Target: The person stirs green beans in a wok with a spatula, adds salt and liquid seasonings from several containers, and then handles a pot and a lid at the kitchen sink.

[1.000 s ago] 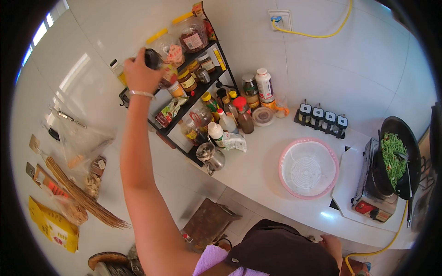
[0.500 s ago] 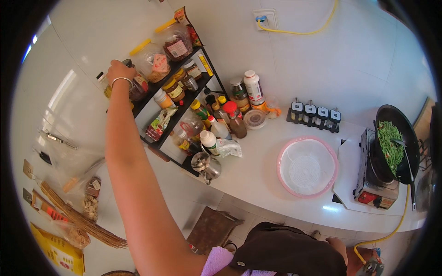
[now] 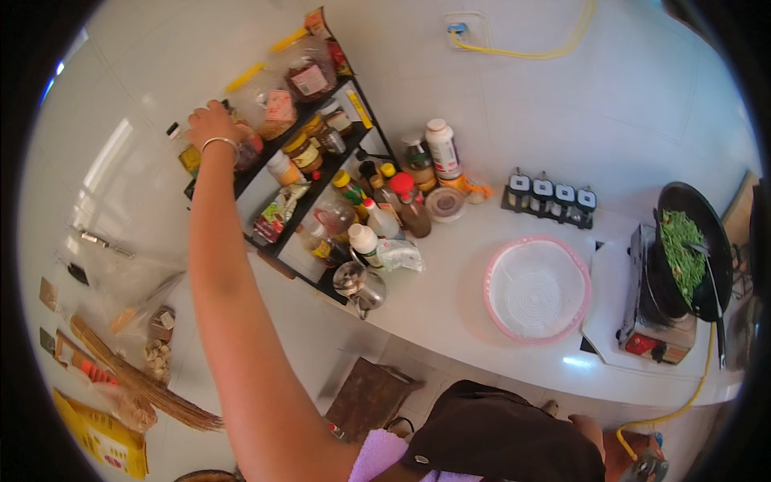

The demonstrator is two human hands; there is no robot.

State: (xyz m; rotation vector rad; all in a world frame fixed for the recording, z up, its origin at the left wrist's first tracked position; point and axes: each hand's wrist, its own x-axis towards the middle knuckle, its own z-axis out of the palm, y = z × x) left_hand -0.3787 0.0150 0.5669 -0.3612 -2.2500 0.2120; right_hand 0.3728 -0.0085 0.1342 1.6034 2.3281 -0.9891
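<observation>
Risen to the shelf top, left grip (image 3: 210, 126) — covering a jar (image 3: 247, 151).

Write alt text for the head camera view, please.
The person's left hand reaches up to jars on a black wire shelf rack against a white tiled wall. On the white counter sit a round pink plastic lid and a black wok of greens.

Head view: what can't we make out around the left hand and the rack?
- Left hand: its back faces the camera, so the grasp on the dark jar under it is hidden.
- Right hand: not seen; dark clothing fills the lower edge.
- Rack jars: too small to tell contents.
- Wok: bent by the fisheye rim.
</observation>
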